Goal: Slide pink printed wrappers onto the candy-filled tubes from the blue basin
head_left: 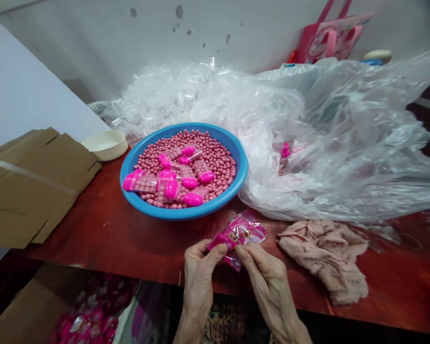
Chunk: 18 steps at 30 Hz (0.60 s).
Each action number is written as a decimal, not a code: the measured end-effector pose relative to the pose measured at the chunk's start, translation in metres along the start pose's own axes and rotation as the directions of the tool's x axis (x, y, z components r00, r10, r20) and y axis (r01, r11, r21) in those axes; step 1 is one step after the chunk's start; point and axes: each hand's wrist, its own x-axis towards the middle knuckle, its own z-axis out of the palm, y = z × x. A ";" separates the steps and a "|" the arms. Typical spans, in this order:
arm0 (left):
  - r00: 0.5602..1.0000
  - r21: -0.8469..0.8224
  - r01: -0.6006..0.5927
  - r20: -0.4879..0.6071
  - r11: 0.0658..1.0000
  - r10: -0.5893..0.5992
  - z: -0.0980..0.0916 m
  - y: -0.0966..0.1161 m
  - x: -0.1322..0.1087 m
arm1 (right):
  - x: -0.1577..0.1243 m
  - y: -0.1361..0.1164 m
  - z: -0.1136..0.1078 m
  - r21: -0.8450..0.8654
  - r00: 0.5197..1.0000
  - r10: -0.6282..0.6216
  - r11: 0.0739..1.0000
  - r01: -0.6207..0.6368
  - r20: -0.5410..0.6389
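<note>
Between the fingertips of my left hand (200, 267) and my right hand (263, 267) is a shiny pink printed plastic packet (238, 234). Both hands pinch its near edge, just over the front of the red table (143, 253). Beyond them stands a blue basin (186, 215) full of small pink beads (218, 153). Several clear containers with bright pink caps (193, 198) lie on top of the beads, with beads inside them. Whether anything is inside the packet I cannot tell.
Clear plastic bags (344, 157) heap along the back and right. A crumpled pinkish cloth (326, 253) lies right of my hands. Flattened cardboard (39, 181) and a white bowl (105, 145) sit at left. Below the table edge, a box holds pink packets (89, 320).
</note>
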 end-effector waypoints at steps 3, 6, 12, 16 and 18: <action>0.999 0.009 -0.020 0.044 1.000 0.019 -0.003 0.008 -0.002 | 0.000 0.001 -0.002 -0.012 1.000 0.022 1.000 -0.022 -0.001; 0.994 0.033 -0.105 0.041 0.994 0.103 -0.008 0.015 -0.002 | 0.000 0.002 -0.005 -0.035 0.999 0.036 0.999 -0.037 -0.003; 0.960 0.297 -0.247 0.207 0.922 0.190 -0.015 0.022 0.001 | 0.002 0.003 -0.004 -0.085 0.991 -0.126 0.988 0.129 0.038; 0.940 0.392 -0.290 0.285 0.873 0.185 -0.014 0.022 0.001 | 0.004 0.002 0.000 -0.089 0.974 -0.222 0.970 0.226 0.050; 0.952 0.368 -0.270 0.239 0.890 0.191 -0.013 0.018 0.000 | 0.004 0.001 0.001 -0.095 0.969 -0.238 0.965 0.243 0.060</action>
